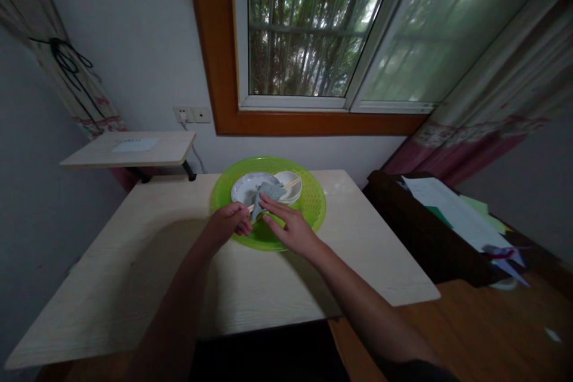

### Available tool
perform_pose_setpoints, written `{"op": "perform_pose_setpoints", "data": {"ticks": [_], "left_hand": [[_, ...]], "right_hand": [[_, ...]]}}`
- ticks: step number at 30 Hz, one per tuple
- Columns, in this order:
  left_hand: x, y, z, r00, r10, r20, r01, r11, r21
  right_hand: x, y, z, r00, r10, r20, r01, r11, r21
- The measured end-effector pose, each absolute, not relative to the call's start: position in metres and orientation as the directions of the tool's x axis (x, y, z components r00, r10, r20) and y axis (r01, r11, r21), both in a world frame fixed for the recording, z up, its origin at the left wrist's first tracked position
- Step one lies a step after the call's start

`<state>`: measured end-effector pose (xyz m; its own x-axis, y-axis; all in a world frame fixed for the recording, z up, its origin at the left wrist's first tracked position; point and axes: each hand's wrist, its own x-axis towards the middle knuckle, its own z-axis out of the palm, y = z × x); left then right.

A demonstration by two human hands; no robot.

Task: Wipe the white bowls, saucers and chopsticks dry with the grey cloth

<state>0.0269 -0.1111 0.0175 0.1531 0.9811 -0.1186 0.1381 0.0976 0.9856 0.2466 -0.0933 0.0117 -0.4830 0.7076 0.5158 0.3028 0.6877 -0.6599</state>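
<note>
My left hand (233, 219) is closed round the near ends of a pair of wooden chopsticks (293, 182), whose tips stick out to the upper right. A grey cloth (271, 191) is draped over the middle of the chopsticks. Pressed on that cloth is my right hand (289, 224), its fingers fairly straight and its thumb below. Both hands are above a round green plastic tray (316, 206). On the tray, behind the cloth, are a white plate (244, 185) and white bowls (293, 194), apparently stacked, at its right.
The tray stands on a pale wooden table (371, 250) against the wall. A small raised shelf (129, 149) with a paper label is at the back left. Right of the table, papers (456, 215) lie on a dark piece of furniture. A window (322, 30) is behind.
</note>
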Motion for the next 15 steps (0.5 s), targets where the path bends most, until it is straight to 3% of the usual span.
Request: {"op": "perform_pose_setpoints", "data": {"ticks": [6, 10, 13, 15], "left_hand": [[0.011, -0.101, 0.017, 0.146, 0.987, -0.07, 0.263, 0.029, 0.964], [0.005, -0.095, 0.016, 0.167, 0.986, -0.022, 0.319, -0.033, 0.947], [0.006, -0.091, 0.016, 0.165, 0.986, 0.035, 0.393, -0.099, 0.914], [0.008, -0.089, 0.016, 0.165, 0.979, 0.121, 0.488, -0.188, 0.852]], "right_hand": [[0.277, -0.045, 0.009, -0.416, 0.706, 0.573, 0.535, 0.699, -0.473], [0.287, -0.032, 0.011, -0.47, 0.676, 0.567, 0.669, 0.692, -0.27], [0.281, -0.034, 0.014, -0.554, 0.619, 0.557, 0.66, 0.734, -0.159], [0.274, -0.036, 0.015, -0.596, 0.58, 0.556, 0.614, 0.775, -0.151]]}}
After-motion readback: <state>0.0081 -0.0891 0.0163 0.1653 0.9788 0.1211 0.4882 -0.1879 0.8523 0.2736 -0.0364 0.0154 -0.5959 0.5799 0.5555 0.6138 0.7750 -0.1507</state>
